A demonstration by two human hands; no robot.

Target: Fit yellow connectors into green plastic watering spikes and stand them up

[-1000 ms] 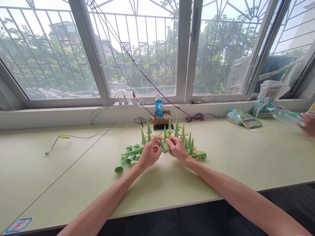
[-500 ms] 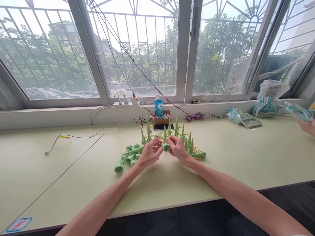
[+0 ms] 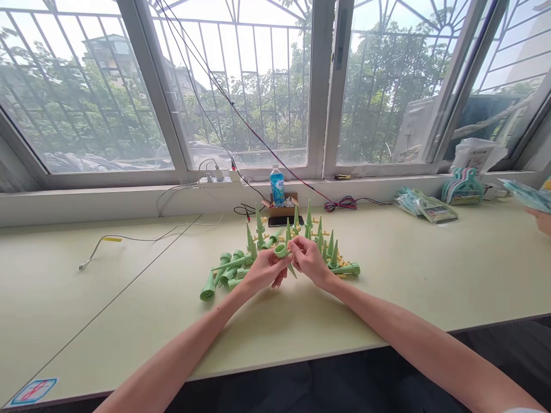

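Both my hands meet over the middle of the pale green table (image 3: 387,287). My left hand (image 3: 264,271) and my right hand (image 3: 309,261) are closed together on one green plastic cone spike (image 3: 284,255), its round open end up and its tip pointing down toward me. Just behind them stand several upright green cone spikes (image 3: 309,221) mixed with small yellow parts (image 3: 340,263). To the left of my left hand lies a heap of finished green spikes on their sides (image 3: 224,274).
A water bottle (image 3: 277,186), a small cardboard box and a black phone (image 3: 284,221) sit behind the spikes. A white cable (image 3: 129,238) lies at the left. Packaged goods (image 3: 426,207) lie at the right, where another person's hand (image 3: 543,221) holds a packet at the frame edge.
I have turned the spike between my hands: its open end now faces up and its tip points down. The other person's hand has drawn back toward the right edge.
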